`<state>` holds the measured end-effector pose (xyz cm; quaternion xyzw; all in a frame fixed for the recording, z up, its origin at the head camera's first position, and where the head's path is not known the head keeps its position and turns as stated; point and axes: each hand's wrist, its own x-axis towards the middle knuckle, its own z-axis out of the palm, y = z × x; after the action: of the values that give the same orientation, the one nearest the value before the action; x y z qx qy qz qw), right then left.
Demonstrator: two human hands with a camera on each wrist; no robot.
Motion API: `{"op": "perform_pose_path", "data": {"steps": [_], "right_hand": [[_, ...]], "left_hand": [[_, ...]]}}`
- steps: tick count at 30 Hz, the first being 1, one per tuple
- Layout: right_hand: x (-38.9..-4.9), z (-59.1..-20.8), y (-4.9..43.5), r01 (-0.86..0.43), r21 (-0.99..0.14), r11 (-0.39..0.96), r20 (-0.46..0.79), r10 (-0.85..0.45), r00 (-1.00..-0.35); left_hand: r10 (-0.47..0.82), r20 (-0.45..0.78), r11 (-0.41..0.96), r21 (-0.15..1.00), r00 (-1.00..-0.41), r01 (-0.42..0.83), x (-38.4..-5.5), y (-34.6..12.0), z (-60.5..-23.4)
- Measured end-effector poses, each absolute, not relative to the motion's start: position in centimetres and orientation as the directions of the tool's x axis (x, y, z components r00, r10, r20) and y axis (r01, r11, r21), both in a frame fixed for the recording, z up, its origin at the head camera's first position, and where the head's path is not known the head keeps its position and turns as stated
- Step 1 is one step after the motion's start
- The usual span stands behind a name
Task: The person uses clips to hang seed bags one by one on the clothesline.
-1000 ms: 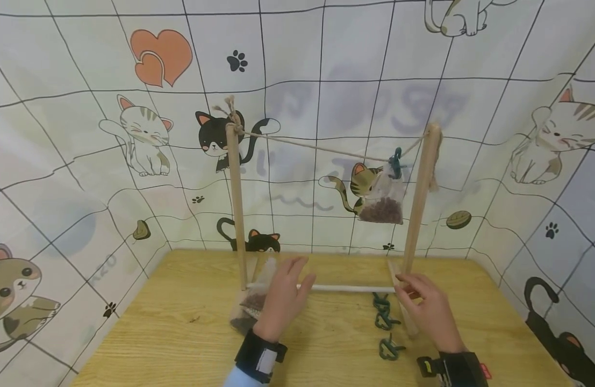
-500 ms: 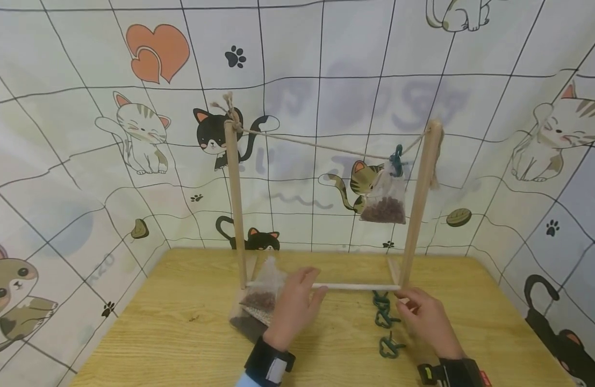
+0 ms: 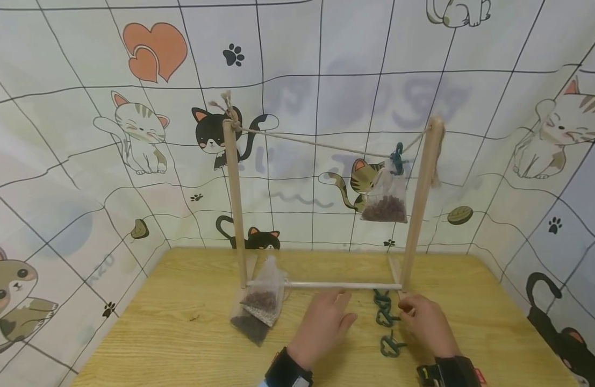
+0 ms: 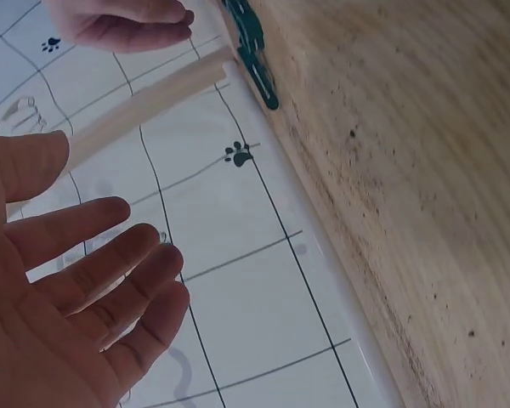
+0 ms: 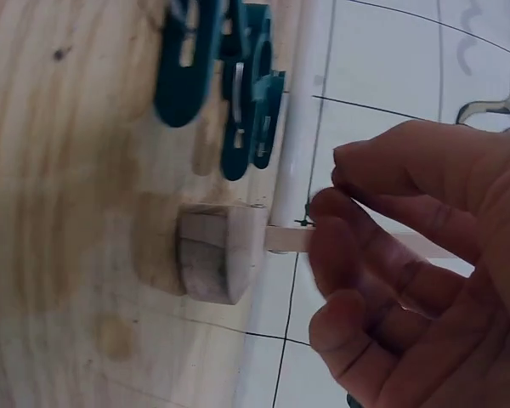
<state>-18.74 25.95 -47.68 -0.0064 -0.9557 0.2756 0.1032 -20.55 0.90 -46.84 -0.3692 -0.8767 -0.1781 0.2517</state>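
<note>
My left hand (image 3: 323, 325) is spread over the table in front of the white crossbar (image 3: 343, 285), with nothing in it; the left wrist view shows its fingers apart. My right hand (image 3: 428, 325), fingers loosely bent and holding nothing, hovers near the foot of the right post (image 3: 418, 215). Just to its left lie several dark green clothespins (image 3: 386, 318). In the right wrist view those clothespins (image 5: 187, 68) appear beyond the fingertips. A sheer bag of reddish-brown bits (image 3: 384, 207) hangs from a sagging string (image 3: 316, 143), pinched by a green clothespin (image 3: 398, 159).
Several sheer bags (image 3: 260, 303) with brown, white and dark contents overlap at the left post's (image 3: 235, 209) base. The wooden frame stands on a wood-grain table (image 3: 171, 322). Cat-printed cloth (image 3: 297, 64) walls the back and both sides.
My left hand has moved right, away from the bags, uncovering them. The right hand has drawn slightly down from the right post. The hanging bag stays in place.
</note>
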Motion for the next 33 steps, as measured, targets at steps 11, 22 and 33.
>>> {"op": "perform_pose_path", "data": {"steps": [11,22,33], "right_hand": [[-19.4,-48.7,26.1,0.010,-0.401,0.916,0.053,0.035,-0.998],[-19.3,-48.6,26.1,-0.002,-0.399,0.917,0.031,0.012,-0.999],[-17.9,-44.8,24.8,-0.210,-0.450,0.868,0.357,-0.040,-0.933]], "left_hand": [[0.614,0.524,0.670,0.051,-0.591,0.741,-19.4,1.8,-46.9],[0.573,0.540,0.679,0.109,-0.617,0.726,-19.8,1.1,-46.7],[0.481,0.533,0.677,0.278,-0.696,0.681,-20.4,-0.5,-45.1]]}}
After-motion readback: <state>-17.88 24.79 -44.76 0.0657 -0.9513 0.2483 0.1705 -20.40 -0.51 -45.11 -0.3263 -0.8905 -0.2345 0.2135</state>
